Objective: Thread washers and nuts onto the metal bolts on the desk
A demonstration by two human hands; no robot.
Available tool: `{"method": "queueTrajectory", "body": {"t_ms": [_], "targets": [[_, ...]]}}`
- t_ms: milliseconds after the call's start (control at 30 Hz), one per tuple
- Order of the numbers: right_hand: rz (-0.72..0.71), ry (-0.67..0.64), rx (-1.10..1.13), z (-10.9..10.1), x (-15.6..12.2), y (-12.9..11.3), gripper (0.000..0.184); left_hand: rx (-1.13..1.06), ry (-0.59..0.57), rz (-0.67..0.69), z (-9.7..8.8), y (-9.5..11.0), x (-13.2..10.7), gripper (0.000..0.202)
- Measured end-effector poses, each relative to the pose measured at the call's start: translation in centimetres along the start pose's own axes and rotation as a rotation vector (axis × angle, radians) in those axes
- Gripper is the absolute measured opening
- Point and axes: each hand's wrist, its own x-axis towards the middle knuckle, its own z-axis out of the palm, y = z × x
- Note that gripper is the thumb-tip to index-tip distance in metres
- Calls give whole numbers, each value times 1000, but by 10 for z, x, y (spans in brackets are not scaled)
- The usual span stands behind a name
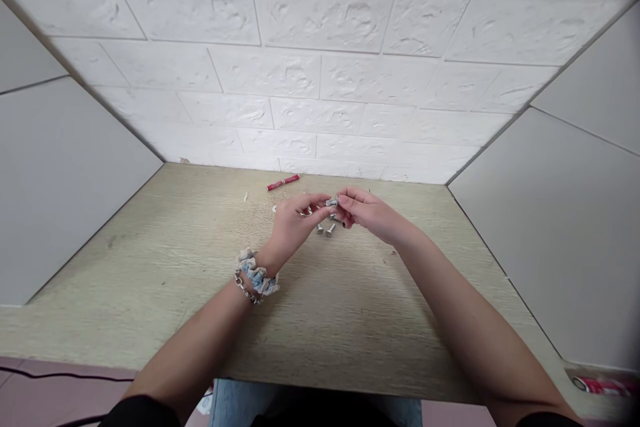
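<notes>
Both my hands meet above the middle of the light wooden table (150, 267). My left hand (293, 223) has its fingers curled and pinches a small silver bolt (331, 202) at its thumb and fingertips. My right hand (367, 212) is closed on the same bolt from the other side. A few more silver bolts (325, 229) lie on the table just under the hands. My left wrist wears a blue-and-white scrunchie (256, 275) and a chain bracelet.
A red pen-like object (283, 182) lies near the back wall of white brick-pattern panels. A small white scrap (245, 197) lies to its left. Grey panels close in the table on both sides. A red-and-white thing (603, 385) sits at the lower right.
</notes>
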Motion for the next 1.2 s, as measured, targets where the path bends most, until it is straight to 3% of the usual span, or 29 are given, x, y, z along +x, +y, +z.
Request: {"method": "queueTrajectory", "body": {"t_ms": [133, 367, 467, 567, 700, 800, 967, 1200], "targets": [[-26, -8, -17, 0, -2, -5, 16, -75, -32, -131, 0, -3, 0, 26], [-68, 5, 10, 3, -2, -5, 20, -257, -104, -289, 0, -1, 2, 27], [-51, 43, 54, 4, 0, -2, 25, -380, -129, -275, 2, 0, 4, 25], [39, 55, 86, 4, 3, 0, 17, -458, -160, -222, 4, -3, 5, 24], [118, 93, -40, 5, 4, 0, 50, -308, -139, -167, 4, -7, 2, 20], [122, 134, -138, 5, 3, 0, 59, -172, -146, -103, 4, -6, 1, 19], [115, 114, -121, 3, 2, 1, 46, -114, -153, -80, 2, -2, 1, 20], [51, 49, -115, 1, -1, -3, 27, -199, -133, -186, 3, -6, 1, 25]]}}
